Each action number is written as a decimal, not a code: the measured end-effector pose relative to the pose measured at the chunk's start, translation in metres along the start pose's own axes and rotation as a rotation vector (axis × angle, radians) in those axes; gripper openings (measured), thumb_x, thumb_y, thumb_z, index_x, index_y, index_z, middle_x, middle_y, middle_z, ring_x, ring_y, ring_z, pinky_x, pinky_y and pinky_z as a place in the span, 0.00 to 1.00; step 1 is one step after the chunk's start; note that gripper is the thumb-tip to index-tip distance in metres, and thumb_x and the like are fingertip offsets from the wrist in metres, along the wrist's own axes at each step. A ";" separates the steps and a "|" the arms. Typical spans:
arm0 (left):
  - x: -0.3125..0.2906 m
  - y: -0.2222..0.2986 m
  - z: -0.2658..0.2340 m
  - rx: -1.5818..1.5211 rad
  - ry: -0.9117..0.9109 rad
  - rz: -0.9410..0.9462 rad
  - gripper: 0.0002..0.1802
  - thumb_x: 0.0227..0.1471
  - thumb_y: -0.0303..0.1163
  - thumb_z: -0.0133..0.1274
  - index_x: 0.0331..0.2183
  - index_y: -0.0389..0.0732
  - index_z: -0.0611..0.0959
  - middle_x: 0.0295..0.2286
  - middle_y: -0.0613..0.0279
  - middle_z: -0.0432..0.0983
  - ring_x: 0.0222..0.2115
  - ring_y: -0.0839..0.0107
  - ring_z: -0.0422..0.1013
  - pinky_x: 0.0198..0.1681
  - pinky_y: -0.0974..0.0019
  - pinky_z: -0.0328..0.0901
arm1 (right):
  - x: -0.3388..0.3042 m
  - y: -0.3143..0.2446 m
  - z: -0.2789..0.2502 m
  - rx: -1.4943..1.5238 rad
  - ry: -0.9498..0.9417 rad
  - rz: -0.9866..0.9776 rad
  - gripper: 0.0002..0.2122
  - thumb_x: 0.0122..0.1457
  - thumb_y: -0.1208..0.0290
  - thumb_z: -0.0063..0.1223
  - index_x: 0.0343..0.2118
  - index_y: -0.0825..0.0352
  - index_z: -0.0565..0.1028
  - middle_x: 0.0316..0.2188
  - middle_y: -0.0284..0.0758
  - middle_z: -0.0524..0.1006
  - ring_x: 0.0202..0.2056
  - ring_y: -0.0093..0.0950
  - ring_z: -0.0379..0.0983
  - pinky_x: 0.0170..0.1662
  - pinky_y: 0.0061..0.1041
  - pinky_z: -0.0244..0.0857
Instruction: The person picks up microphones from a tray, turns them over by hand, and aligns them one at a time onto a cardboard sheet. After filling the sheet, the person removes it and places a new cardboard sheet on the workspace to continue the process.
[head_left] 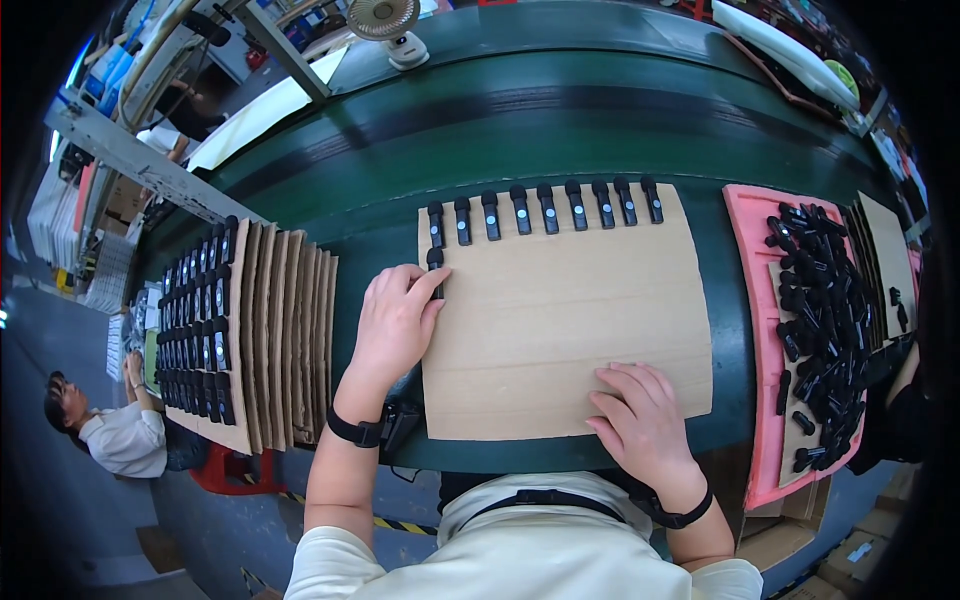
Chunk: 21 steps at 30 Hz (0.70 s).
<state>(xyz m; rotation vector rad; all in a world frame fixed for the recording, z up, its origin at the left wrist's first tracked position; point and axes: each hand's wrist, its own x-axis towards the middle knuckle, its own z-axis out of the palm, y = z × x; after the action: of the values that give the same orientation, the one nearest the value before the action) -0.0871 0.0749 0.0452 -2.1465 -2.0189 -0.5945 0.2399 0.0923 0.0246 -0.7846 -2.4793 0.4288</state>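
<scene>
A flat cardboard sheet point(565, 320) lies in front of me on the green bench. Along its far edge runs a row of several small black microphones point(548, 212) with rounded dark tops. Just below the left end of that row is another black microphone point(435, 260), upright on the sheet. My left hand point(395, 320) pinches it between thumb and fingers, which partly hide its lower end. On the sheet's near right part rests my right hand point(640, 418), fingers apart and slightly bent, holding nothing.
A stack of cardboard sheets point(290, 340) covered with rows of microphones stands at left. At right, a pink foam tray point(740, 300) holds a heap of loose ones. A small fan point(405, 50) sits at the back; a seated person point(125, 440) is at far left.
</scene>
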 end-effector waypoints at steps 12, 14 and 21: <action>-0.001 -0.001 -0.001 -0.087 -0.003 -0.006 0.24 0.45 0.27 0.60 0.48 0.42 0.77 0.38 0.53 0.71 0.41 0.54 0.68 0.48 0.56 0.63 | -0.001 -0.004 -0.002 -0.018 0.009 0.014 0.12 0.48 0.70 0.62 0.37 0.64 0.75 0.46 0.38 0.74 0.50 0.39 0.68 0.56 0.43 0.60; -0.003 0.004 -0.004 -0.105 0.000 -0.033 0.25 0.45 0.27 0.61 0.48 0.41 0.76 0.39 0.52 0.71 0.42 0.52 0.68 0.48 0.55 0.63 | -0.001 -0.001 -0.003 -0.012 0.008 0.015 0.13 0.48 0.70 0.62 0.37 0.64 0.76 0.46 0.38 0.73 0.50 0.39 0.69 0.56 0.43 0.60; -0.035 0.037 -0.024 -0.272 0.044 -0.151 0.25 0.46 0.22 0.58 0.49 0.35 0.75 0.42 0.48 0.71 0.45 0.53 0.68 0.53 0.58 0.61 | 0.004 0.032 -0.022 0.009 0.078 0.039 0.12 0.46 0.70 0.63 0.35 0.64 0.76 0.46 0.38 0.73 0.49 0.38 0.69 0.54 0.39 0.62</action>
<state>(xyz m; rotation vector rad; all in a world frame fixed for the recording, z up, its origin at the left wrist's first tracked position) -0.0559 0.0301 0.0602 -2.1075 -2.2013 -0.9805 0.2634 0.1224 0.0302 -0.8309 -2.3918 0.4152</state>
